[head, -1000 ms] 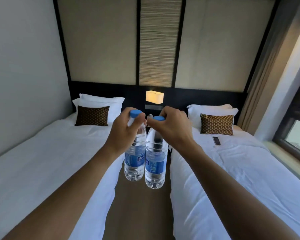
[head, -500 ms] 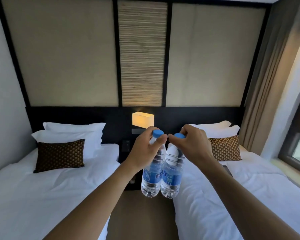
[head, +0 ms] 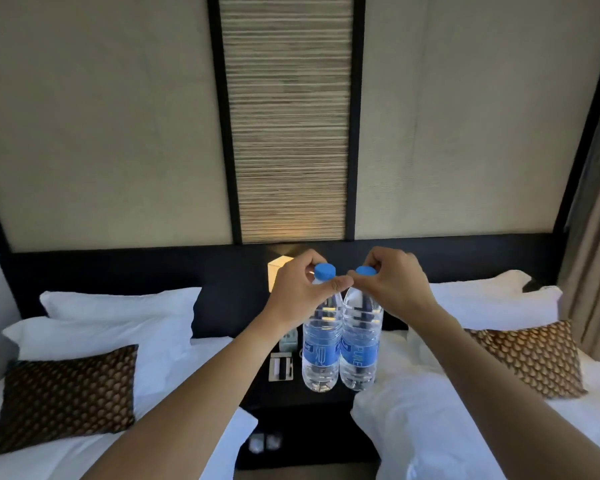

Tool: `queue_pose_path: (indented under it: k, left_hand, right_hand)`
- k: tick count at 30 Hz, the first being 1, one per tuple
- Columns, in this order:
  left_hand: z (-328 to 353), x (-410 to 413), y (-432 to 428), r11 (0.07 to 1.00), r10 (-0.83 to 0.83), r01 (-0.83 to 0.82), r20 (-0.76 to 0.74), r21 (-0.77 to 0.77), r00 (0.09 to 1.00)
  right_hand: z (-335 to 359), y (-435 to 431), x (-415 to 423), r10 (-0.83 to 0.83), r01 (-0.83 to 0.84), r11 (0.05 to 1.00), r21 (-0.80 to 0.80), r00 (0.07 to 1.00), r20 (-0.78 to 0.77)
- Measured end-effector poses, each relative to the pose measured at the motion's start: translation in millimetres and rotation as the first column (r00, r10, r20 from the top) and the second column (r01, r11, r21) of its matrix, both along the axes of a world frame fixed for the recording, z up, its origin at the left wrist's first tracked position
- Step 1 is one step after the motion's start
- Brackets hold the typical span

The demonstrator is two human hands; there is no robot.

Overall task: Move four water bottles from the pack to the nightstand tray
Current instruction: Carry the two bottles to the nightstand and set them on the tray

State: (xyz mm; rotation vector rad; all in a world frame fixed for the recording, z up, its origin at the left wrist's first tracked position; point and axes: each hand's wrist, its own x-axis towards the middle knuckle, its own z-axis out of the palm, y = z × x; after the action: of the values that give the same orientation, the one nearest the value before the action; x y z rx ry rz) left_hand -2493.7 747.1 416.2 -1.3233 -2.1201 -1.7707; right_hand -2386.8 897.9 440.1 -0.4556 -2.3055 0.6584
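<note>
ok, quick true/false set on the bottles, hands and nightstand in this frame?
1. Each hand holds one water bottle near its cap. True: left hand holds the left bottle, right hand the right bottle.
2. The caps are red. False: both are blue.
3. The bottles hang side by side over the dark nightstand. True.
4. One bottle lies on the left bed. False: both are held upright.
5. The wall lamp is lit. True.

Person, two arms in view: left hand [head: 300,294] and right hand [head: 392,289] bare, no rings or watch visible; forearms uncovered to frame edge, no sleeves showing.
</note>
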Motion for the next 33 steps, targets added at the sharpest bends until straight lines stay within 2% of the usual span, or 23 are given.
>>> queue_pose_path:
  k: [9,12,19,23,29,33]
  left_hand:
    - [-44,-246,152,0.999,-0.028,0.029,0.040,-0.014,0.999]
    - [-72,-324,214,0.998,-0.064,0.065,0.064,-0.024,0.996]
    - [-172,-464,346,0.994,-0.049,0.049,0.000,-0.093,0.999]
    - [-263,-515,403,0.989,-0.071,0.066,-0.028,-0.134,0.997]
    - [-458,-587,480,0.984,-0.079,0.054,-0.146,-0.171,0.986]
    - [-575,-630,515,0.978,-0.057,0.025,-0.150,-0.205,0.987]
  right_hand:
    - [-46,149,-236,0.031,-0.031,1.000,0.002,0.999,-0.030]
    - [-75,208,-308,0.034,-0.034,0.999,-0.017,0.999,-0.020]
    - [-169,341,-446,0.092,-0.092,0.996,-0.016,0.996,-0.010]
    - [-257,406,-506,0.135,-0.135,0.991,0.010,0.991,-0.006]
    - [-453,485,-581,0.157,-0.156,0.987,0.037,0.987,-0.031]
    - [-580,526,-623,0.145,-0.144,0.989,0.027,0.989,-0.038]
